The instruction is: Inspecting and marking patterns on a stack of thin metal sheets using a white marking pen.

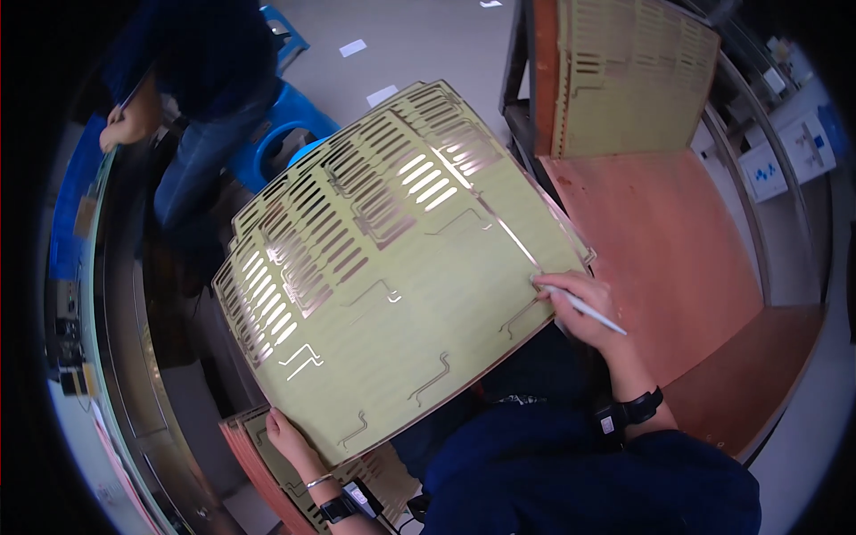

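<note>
A large, thin, pale-green panel (464,303) with shiny copper-coloured slots and thin bent lines is held tilted in front of me, like a printed circuit sheet. My left hand (290,441) grips its lower left edge, the fingers partly hidden behind it. A slim white pen-like tool (590,312) lies in my right hand (580,303), pinched between thumb and fingers. Its tip is at the panel's right part, by the lower end of a long straight copper line. Whether the tip touches the surface, I cannot tell.
Below the panel at lower left stands a stack of similar sheets (245,450). More panels (637,98) lean upright at upper right on a reddish-brown board (678,241). A blue stool (299,116) and another person (205,89) at a bench are at upper left.
</note>
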`<state>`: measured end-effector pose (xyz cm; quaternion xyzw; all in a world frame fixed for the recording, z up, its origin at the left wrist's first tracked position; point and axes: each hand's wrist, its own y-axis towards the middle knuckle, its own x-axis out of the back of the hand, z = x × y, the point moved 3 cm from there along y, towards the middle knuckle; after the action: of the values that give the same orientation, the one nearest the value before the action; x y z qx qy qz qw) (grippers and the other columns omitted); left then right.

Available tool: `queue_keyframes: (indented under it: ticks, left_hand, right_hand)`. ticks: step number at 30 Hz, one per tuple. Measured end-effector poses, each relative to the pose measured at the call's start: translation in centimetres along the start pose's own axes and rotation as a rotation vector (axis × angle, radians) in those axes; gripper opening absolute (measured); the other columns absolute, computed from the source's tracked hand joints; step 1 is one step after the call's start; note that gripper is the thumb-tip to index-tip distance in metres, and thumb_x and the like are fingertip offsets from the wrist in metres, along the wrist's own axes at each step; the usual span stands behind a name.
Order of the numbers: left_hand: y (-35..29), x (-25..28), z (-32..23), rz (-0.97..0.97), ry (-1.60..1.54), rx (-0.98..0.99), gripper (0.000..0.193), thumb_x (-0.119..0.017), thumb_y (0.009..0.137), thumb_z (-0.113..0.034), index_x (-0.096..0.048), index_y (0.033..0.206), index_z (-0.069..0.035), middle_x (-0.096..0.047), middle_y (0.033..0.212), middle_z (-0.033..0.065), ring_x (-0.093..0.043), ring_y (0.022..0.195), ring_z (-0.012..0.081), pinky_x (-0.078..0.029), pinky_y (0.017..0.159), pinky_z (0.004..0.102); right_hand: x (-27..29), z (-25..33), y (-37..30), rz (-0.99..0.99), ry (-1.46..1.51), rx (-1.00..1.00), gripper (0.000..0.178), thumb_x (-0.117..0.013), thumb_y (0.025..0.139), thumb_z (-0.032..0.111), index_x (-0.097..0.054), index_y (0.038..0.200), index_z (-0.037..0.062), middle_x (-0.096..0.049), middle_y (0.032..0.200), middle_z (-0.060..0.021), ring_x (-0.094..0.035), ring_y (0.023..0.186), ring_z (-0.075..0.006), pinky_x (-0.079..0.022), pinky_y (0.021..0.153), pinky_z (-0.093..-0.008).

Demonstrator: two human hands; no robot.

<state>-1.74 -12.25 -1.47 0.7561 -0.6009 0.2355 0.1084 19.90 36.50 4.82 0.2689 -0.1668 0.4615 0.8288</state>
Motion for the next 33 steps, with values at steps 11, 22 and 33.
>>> queue_keyframes:
  ticks: [11,22,33]
  left_hand:
    - [0.5,0.0,0.6,-0.026,0.253,-0.125,0.04,-0.042,0.103,-0.025,-0.055,0.115,0.011,-0.064,0.107,0.0174,-0.058,0.09,0.0199,-0.047,0.082,0.0306]
    - [-0.5,-0.8,-0.2,-0.073,0.31,-0.142,0.037,-0.04,0.103,-0.023,-0.055,0.109,0.01,-0.064,0.1,0.0161,-0.055,0.085,0.019,-0.046,0.08,0.0304]
    - [-1.1,-1.5,-1.0,-0.07,0.269,-0.14,0.037,-0.039,0.104,-0.024,-0.055,0.105,0.009,-0.062,0.094,0.0126,-0.051,0.081,0.0167,-0.046,0.078,0.0293]
  right_hand:
    - [-0.6,-0.4,-2.0,0.01,0.041,0.103,0.014,-0.068,0.079,0.006,-0.068,0.093,0.0061,-0.066,0.086,-0.0065,-0.062,0.082,-0.0237,-0.05,0.078,-0.0352]
    - [-1.7,-0.7,-2.2,-0.049,-0.031,0.197,0.022,-0.074,0.073,0.001,-0.065,0.092,0.0072,-0.069,0.094,-0.0045,-0.065,0.085,-0.0208,-0.05,0.078,-0.0338]
    - [-1.9,-0.6,-2.1,-0.044,-0.094,0.241,0.025,-0.075,0.068,0.001,-0.065,0.09,0.0083,-0.068,0.095,-0.0026,-0.064,0.084,-0.0181,-0.051,0.079,-0.0327]
